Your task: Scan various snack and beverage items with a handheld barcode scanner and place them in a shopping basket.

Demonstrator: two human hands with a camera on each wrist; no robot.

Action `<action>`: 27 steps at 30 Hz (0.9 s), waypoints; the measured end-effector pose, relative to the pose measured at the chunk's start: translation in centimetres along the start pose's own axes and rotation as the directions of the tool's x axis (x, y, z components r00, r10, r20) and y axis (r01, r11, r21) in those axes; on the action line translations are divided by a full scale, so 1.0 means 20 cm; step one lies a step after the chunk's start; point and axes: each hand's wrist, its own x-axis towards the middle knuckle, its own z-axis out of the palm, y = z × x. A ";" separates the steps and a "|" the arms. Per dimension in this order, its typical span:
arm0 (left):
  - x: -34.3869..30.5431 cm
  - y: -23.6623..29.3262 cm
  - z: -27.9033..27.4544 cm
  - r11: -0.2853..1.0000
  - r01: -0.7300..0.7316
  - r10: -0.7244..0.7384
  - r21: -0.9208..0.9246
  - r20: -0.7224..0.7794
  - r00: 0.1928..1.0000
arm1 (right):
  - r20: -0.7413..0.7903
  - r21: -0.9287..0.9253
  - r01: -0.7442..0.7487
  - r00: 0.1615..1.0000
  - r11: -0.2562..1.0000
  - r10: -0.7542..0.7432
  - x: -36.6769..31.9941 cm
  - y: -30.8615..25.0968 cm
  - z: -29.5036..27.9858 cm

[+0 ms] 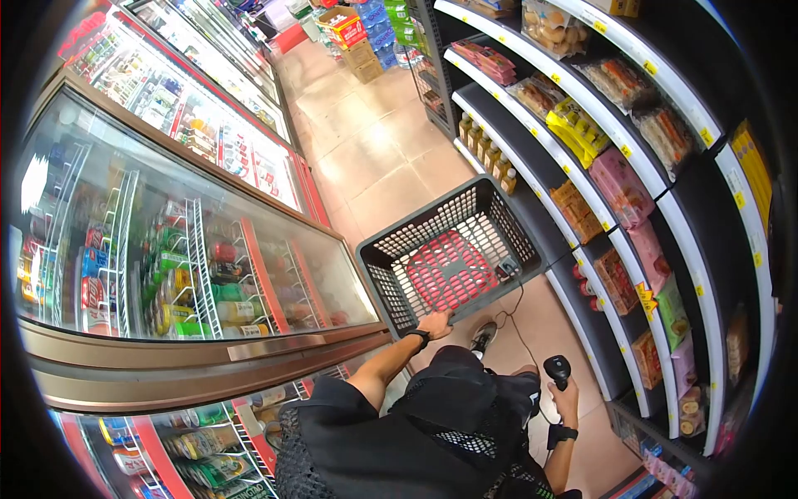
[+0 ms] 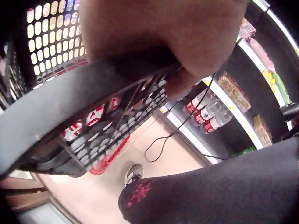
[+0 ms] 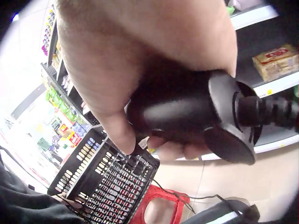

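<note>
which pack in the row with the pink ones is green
The green pack, between a pink pack just beyond it and a purplish-pink pack on its near side; only its wrapper is green.

bright store light, glare on floor tiles and cooler glass, fisheye-curved dark edges, wrist views soft

Matt plastic basket [image 1: 453, 309]; glossy floor tiles [image 1: 376, 137].
</note>
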 end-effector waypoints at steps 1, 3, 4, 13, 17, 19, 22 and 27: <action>-0.01 0.00 -0.01 1.000 -0.027 0.027 -0.001 -0.006 1.000 | -0.001 0.000 0.001 1.000 1.000 -0.001 0.00 0.01 0.00; -0.02 0.03 -0.05 0.999 -0.045 0.045 0.021 -0.004 0.999 | 0.055 -0.019 -0.141 0.988 0.990 0.142 0.00 0.05 -0.01; -0.03 0.04 -0.06 0.997 -0.060 0.060 0.044 0.002 0.998 | 0.054 -0.021 -0.140 0.989 0.990 0.141 0.00 0.06 -0.01; 0.00 -0.02 0.01 0.996 -0.090 0.092 0.029 -0.078 0.993 | 0.128 -0.099 -0.146 0.979 0.984 0.158 0.01 0.22 0.07; 0.01 -0.02 0.01 0.995 -0.090 0.094 0.047 -0.080 0.992 | 0.086 -0.174 0.028 0.996 0.984 -0.013 0.01 0.27 0.11; 0.03 -0.04 0.03 0.992 -0.112 0.115 0.061 -0.059 0.992 | 0.052 -0.257 0.047 0.998 0.965 -0.035 0.03 0.29 0.12; 0.02 -0.04 0.03 0.987 -0.143 0.148 0.069 -0.089 0.985 | 0.048 -0.249 -0.017 0.998 0.968 0.030 0.04 0.26 0.13; 0.03 -0.04 0.04 0.989 -0.106 0.112 0.101 -0.048 0.993 | 0.104 -0.138 -0.181 0.975 0.974 0.196 0.05 0.26 0.10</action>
